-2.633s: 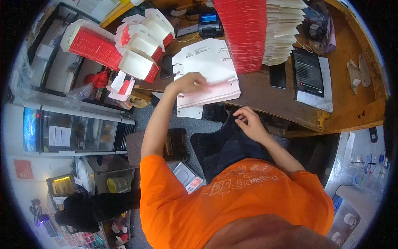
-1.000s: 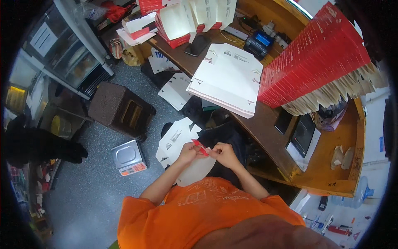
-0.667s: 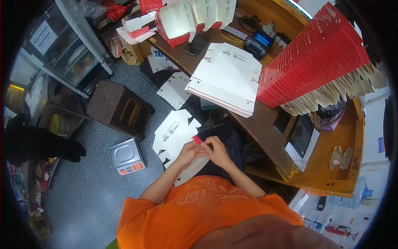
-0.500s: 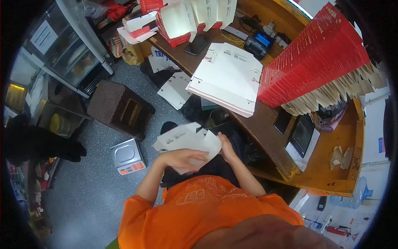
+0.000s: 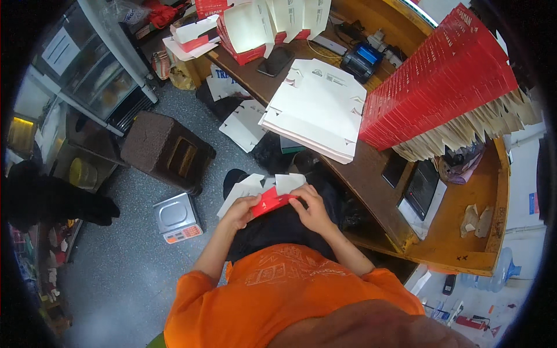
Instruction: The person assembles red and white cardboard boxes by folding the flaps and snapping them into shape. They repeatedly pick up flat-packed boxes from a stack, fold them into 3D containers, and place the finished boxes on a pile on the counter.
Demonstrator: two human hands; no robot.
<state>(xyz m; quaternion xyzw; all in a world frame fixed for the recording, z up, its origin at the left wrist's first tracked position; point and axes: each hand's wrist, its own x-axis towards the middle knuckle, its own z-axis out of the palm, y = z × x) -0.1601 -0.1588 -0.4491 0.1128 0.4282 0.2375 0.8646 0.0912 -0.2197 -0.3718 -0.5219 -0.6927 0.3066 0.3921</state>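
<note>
Both the left hand point(image 5: 241, 210) and right hand point(image 5: 312, 207) grasp a red-and-white flat cardboard box blank point(image 5: 268, 196) at centre frame; a stack of white flat blanks point(image 5: 316, 110) lies on the wooden tabletop point(image 5: 371, 174) above, a grey scale point(image 5: 174, 217) on the floor at left.

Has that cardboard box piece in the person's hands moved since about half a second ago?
Yes. The red-and-white box blank showed mostly white then; now a red panel shows between the left hand and right hand. It sits about as far from the scale.
</note>
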